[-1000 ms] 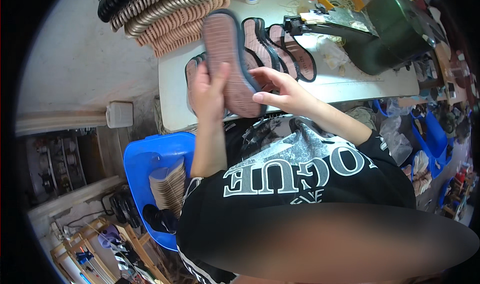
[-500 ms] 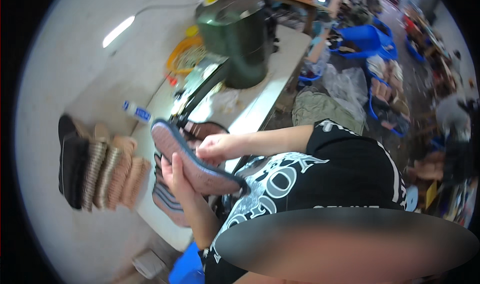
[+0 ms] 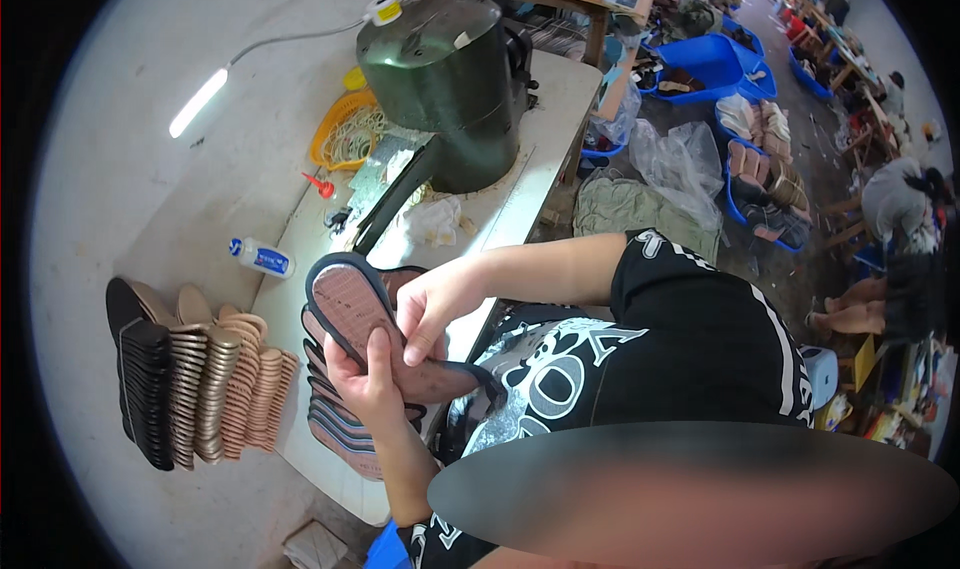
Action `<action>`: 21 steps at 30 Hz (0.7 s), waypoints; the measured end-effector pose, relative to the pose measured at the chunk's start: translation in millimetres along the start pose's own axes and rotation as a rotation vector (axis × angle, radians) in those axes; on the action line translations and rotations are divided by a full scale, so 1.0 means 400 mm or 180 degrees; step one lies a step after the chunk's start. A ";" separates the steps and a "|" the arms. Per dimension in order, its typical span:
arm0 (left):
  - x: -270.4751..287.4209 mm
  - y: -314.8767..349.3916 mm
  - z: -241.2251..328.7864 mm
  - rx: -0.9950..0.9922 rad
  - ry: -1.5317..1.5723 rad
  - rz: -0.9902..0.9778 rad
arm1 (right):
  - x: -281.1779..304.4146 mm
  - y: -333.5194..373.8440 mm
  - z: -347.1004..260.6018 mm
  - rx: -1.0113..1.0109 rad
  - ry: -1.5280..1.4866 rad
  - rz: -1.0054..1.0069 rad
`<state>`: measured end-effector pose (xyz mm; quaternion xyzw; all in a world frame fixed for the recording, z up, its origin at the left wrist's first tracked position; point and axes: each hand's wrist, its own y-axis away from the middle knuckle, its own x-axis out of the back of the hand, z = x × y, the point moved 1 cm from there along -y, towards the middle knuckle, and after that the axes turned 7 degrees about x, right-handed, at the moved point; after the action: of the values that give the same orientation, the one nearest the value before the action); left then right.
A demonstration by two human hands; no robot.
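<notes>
My left hand (image 3: 365, 374) grips a shoe sole (image 3: 345, 304) from below, its thumb pressed on the face. The sole has a pinkish-brown face with a dark grey rim and is tilted up in front of my shirt. My right hand (image 3: 438, 304) is closed at the sole's right edge, thumb pointing down along it. The right fingertips are partly hidden behind the hand. Just beyond and below my left hand, a row of similar soles (image 3: 340, 434) lies overlapping on the white table (image 3: 340, 494).
A dark green sewing machine (image 3: 440, 89) stands on the table. Near it are an orange basket (image 3: 325, 134) of cord, a red-tipped nozzle (image 3: 318, 184) and a white-blue bottle (image 3: 262, 257). Stacked soles (image 3: 200, 389) sit at left. Blue tubs (image 3: 700, 64) and a person (image 3: 895, 204) are at right.
The sole has turned more upright, its face more toward me. My right hand has slid down along its edge, with the thumb now showing over it. My left hand stays on the sole.
</notes>
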<state>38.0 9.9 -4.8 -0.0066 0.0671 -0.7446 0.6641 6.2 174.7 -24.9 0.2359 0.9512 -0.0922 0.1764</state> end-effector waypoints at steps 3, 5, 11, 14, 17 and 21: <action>-0.001 -0.018 -0.017 -0.0448 -0.1413 0.0458 | 0.047 -0.021 0.014 0.0061 0.1715 0.0630; 0.012 -0.029 -0.035 0.0205 -0.0399 0.0337 | 0.031 -0.015 -0.004 -0.0291 0.1067 0.0781; 0.000 -0.107 -0.011 0.0333 -0.0231 0.0476 | 0.069 -0.045 -0.045 -0.0174 0.1588 0.0826; 0.023 -0.167 -0.018 0.0513 0.0281 0.0626 | 0.105 -0.058 -0.018 -0.0585 0.1037 0.0900; 0.070 -0.252 -0.040 0.0514 0.0549 0.0896 | 0.070 -0.040 -0.027 -0.0420 0.0381 0.0998; 0.214 -0.359 -0.176 0.0310 -0.1881 0.1202 | 0.080 -0.030 0.013 -0.0244 -0.0461 0.1265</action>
<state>-120.8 -52.9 -65.8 -0.1776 -0.1635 -0.5769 0.7803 -24.4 175.9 -40.7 0.4048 0.8736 -0.0361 0.2678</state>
